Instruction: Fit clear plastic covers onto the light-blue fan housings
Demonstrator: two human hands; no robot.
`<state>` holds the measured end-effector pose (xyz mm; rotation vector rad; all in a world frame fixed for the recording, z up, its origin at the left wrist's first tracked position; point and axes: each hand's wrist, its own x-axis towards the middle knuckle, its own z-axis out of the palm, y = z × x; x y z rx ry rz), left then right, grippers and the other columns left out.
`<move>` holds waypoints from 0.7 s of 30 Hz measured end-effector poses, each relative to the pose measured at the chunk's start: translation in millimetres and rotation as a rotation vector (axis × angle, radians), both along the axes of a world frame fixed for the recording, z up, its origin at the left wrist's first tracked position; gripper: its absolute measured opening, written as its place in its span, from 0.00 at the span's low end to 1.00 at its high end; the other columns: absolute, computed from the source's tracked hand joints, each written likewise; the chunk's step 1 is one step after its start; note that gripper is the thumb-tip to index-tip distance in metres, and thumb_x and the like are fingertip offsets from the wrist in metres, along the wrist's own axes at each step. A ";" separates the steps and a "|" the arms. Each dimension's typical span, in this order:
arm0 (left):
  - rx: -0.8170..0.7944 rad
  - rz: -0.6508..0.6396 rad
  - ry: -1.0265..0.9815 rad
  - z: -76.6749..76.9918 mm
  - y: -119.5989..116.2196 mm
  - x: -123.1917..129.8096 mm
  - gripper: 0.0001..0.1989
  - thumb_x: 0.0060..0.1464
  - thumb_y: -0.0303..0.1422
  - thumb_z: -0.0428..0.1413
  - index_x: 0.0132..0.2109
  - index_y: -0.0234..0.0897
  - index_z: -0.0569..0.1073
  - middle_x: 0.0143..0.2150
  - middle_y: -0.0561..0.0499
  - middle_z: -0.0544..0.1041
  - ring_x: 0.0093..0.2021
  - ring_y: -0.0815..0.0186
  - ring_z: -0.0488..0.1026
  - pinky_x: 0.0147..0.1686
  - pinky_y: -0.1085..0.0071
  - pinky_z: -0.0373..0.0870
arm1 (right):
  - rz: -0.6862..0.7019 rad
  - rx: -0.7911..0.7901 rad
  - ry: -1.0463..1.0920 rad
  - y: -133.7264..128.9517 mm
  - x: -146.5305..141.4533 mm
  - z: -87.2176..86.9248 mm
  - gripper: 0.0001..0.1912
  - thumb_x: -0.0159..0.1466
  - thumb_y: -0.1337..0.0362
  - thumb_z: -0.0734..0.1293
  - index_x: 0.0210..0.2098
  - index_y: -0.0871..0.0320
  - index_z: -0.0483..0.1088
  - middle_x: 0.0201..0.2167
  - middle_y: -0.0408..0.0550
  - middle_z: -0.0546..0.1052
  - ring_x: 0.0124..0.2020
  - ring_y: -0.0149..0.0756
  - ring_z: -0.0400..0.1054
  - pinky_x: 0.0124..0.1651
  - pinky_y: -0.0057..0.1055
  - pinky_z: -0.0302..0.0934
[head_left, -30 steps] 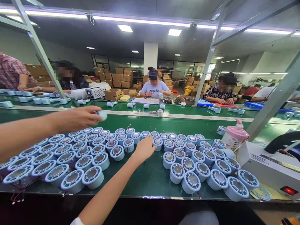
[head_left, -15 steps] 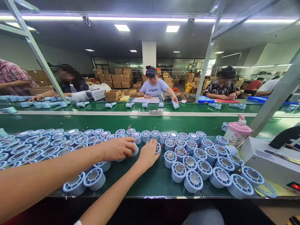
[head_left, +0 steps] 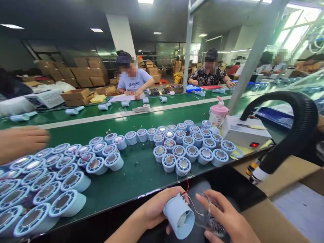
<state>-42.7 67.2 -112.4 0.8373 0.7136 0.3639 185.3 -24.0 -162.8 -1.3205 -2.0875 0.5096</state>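
Note:
My left hand [head_left: 158, 206] is wrapped round a light-blue cylindrical fan housing [head_left: 179, 219], tilted so that its open end faces down and right. Inside that end is a whitish part. Thin red and white wires [head_left: 193, 202] come off the housing's far side and hang between the hands. Close by on the right, my right hand [head_left: 225, 214] has its fingers curled round a clear part with fine radial ribs [head_left: 215, 221]; its exact kind is unclear. Both hands are below the bench's front edge, above my lap.
Many blue housings with round metal discs stand on the green bench [head_left: 134, 175]. A co-worker's blurred hand [head_left: 22, 141] reaches in from the left. At right are a grey box [head_left: 244, 131], a black hose [head_left: 291, 135], a pink-lidded cup [head_left: 219, 113] and an open carton [head_left: 291, 175].
My view has swung right. My left hand has come back from the row of housings and now holds one over my lap. My right hand has come into view with the ribbed part.

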 end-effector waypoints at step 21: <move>1.079 -0.277 0.507 22.7 0.3 31.4 0.08 0.56 0.34 0.56 0.43 0.40 0.76 0.42 0.51 0.71 0.42 0.64 0.70 0.43 0.70 0.64 | -0.141 -0.353 -0.100 12.3 -6.5 43.0 0.14 0.54 0.77 0.66 0.36 0.53 0.72 0.61 0.51 0.61 0.58 0.51 0.61 0.53 0.48 0.64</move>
